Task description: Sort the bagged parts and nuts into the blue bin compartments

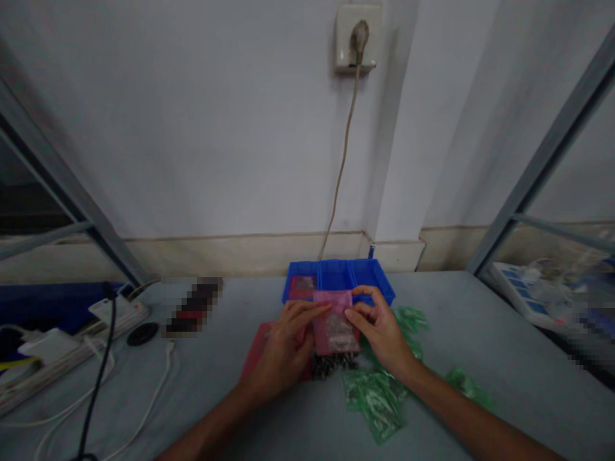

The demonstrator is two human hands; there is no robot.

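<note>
Between my hands is a pink plastic bag (pixel 339 330) with pale contents showing through. My right hand (pixel 382 330) pinches its right upper edge between thumb and fingers. My left hand (pixel 286 352) lies at the bag's left side, fingers together and pointing across it; its thumb is partly hidden. Below the bag sits a pile of small dark metal pieces (pixel 331 366), too small to name. More pink bags (pixel 254 349) lie under and beside my left hand. Several green plastic bags (pixel 382 406) with small items inside spread around my right forearm.
Behind my hands stands a blue tray (pixel 336 275) with three compartments; a pink bag (pixel 302 286) lies in the left one. On the left are a power strip (pixel 62 365), cables (pixel 156 390), a black disc (pixel 143 334) and a pixelated object (pixel 195 310). Grey frame posts (pixel 519 192) flank the table.
</note>
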